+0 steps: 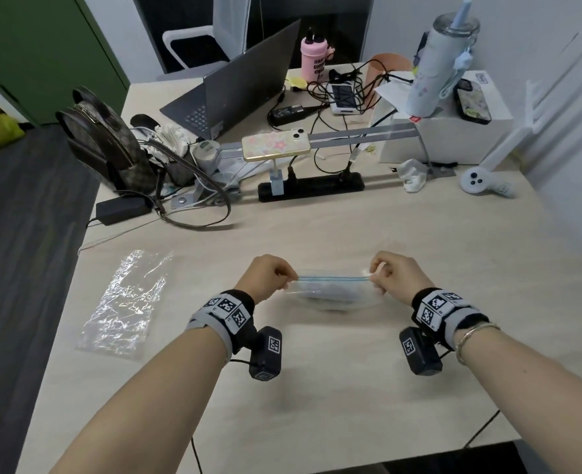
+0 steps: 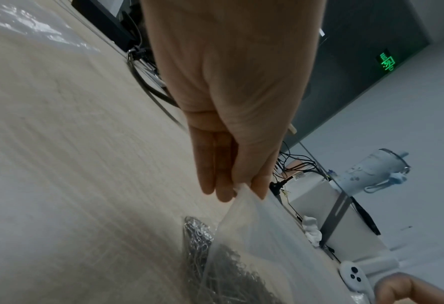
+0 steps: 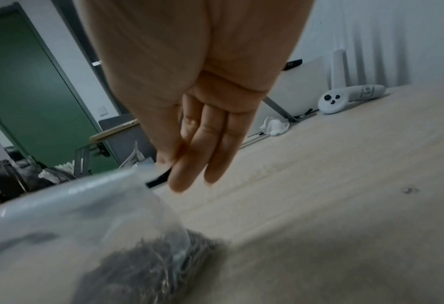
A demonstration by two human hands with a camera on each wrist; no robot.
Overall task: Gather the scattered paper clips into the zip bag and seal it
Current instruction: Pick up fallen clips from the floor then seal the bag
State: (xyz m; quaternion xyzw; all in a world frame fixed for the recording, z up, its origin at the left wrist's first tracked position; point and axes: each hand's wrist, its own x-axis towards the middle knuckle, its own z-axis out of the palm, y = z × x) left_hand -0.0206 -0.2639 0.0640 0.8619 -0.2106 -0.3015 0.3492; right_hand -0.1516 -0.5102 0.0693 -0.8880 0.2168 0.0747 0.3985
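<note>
A clear zip bag (image 1: 330, 292) with a blue zip strip is held stretched between both hands just above the beige table (image 1: 351, 234). My left hand (image 1: 275, 273) pinches the bag's left top corner (image 2: 241, 191). My right hand (image 1: 385, 270) pinches the right top corner (image 3: 148, 170). A dark heap of metal paper clips (image 2: 215, 267) fills the bag's bottom (image 3: 142, 271), which rests on the table. The zip strip looks pulled straight; whether it is pressed closed along its length I cannot tell.
A crumpled clear plastic sheet (image 1: 122, 302) lies to the left. Behind the hands stand a black power strip (image 1: 310, 189), a phone (image 1: 275, 148) on a stand, a laptop (image 1: 234, 87), a brown bag (image 1: 108, 145) and a white controller (image 1: 484, 183).
</note>
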